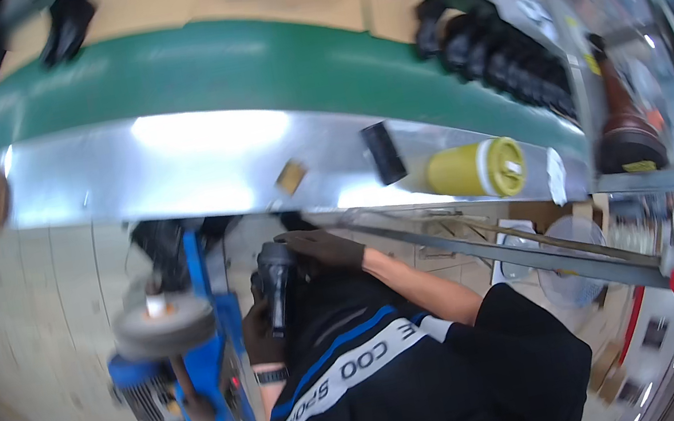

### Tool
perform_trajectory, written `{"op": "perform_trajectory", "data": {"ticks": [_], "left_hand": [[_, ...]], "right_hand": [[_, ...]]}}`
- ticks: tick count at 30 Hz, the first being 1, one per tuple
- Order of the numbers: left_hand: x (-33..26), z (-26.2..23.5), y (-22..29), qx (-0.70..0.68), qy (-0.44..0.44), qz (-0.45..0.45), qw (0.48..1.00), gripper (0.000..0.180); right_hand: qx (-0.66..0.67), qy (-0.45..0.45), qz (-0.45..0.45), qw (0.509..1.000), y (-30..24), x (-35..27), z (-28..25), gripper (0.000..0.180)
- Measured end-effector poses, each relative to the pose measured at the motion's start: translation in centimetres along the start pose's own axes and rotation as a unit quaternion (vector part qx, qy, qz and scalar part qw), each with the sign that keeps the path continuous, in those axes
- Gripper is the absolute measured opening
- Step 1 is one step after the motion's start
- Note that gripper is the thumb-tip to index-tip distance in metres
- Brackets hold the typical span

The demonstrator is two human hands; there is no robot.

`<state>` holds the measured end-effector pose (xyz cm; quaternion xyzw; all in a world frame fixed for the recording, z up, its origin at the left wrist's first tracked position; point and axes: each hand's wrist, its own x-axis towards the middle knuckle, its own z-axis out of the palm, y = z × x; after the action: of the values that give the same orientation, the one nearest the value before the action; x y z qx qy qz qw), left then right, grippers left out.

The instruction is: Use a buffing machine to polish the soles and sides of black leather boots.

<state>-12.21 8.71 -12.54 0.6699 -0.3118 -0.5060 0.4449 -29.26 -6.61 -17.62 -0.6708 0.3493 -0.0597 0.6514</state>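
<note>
Both my hands wear dark gloves and are close together in front of my body, below the metal bench edge. Between them is a black shoe (279, 276), tilted, with its surface partly covered by the gloves. My left hand (262, 325), with a dark band at the wrist, is closed round its lower left side. My right hand (322, 250) reaches in from the right and grips its upper end. Some finger detail is lost to blur. Left of the shoe stands a grey grinding or buffing wheel (164, 327) on a blue machine (211, 417), apart from my hands.
Ahead runs a metal ledge (97, 176) beside a green conveyor belt (239, 61). On the ledge are a yellow-green jug (461, 171), a black rectangular object (383, 153) and a small yellowish block (291, 177). Black shoes (500, 60) line the far right. A brown boot (622, 115) stands on a rack.
</note>
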Motion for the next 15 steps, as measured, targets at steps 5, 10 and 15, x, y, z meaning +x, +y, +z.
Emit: {"op": "perform_trajectory", "data": {"ticks": [5, 10, 15], "left_hand": [[6.7, 5.2, 11.7, 0.060, -0.092, 0.084, 0.990, 0.024], [14.8, 11.8, 19.6, 0.013, -0.171, 0.116, 0.978, 0.022], [22.9, 20.7, 24.8, 0.000, -0.152, 0.188, 0.970, 0.023]], "right_hand": [[0.160, 0.089, -0.023, 0.983, -1.5, -4.8, -10.2, 0.089], [-0.030, 0.442, -0.126, 0.888, -1.7, 1.2, -13.8, 0.111], [0.043, 0.665, -0.187, 0.722, -0.1, 11.3, -23.3, 0.077]]}}
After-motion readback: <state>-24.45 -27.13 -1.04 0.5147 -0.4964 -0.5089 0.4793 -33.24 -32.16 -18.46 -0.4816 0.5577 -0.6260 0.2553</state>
